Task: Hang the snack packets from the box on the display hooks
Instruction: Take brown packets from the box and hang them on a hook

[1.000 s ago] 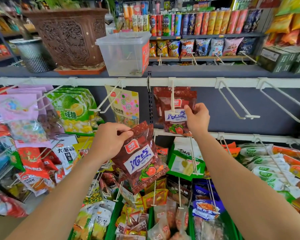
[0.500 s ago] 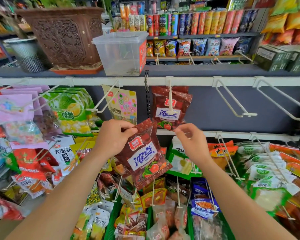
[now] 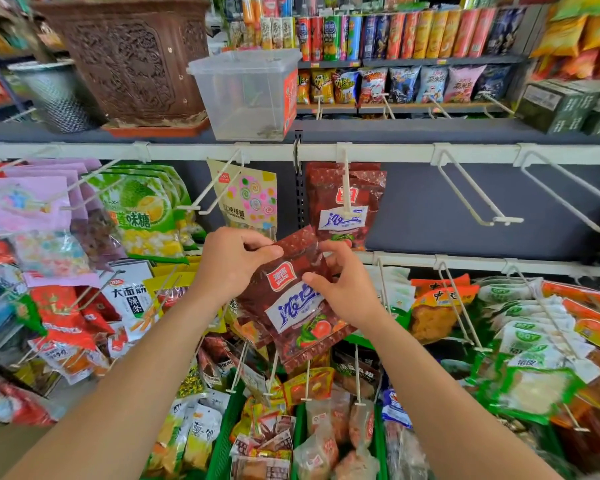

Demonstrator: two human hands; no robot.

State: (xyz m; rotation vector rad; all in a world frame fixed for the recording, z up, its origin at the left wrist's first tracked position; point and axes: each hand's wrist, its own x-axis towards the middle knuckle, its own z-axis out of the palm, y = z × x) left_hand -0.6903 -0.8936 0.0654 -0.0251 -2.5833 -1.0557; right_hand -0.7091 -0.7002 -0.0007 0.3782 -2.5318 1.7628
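L hand [image 3: 234, 263]: pinches top-left corner of red packet [image 3: 293, 308].
R hand [image 3: 349, 289]: pinches pkt's right edge.
Pkt pos: tilted, just below same-type hung packets [image 3: 343, 206] on hook [image 3: 345, 178].
Box [image 3: 246, 95]: clear, on shelf [image 3: 430, 131] above.

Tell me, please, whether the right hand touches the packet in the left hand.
Touching: head view shows the right hand pinching the packet by its right edge.

Left hand [image 3: 234, 265] and right hand [image 3: 347, 289] pinch one packet [image 3: 291, 311]
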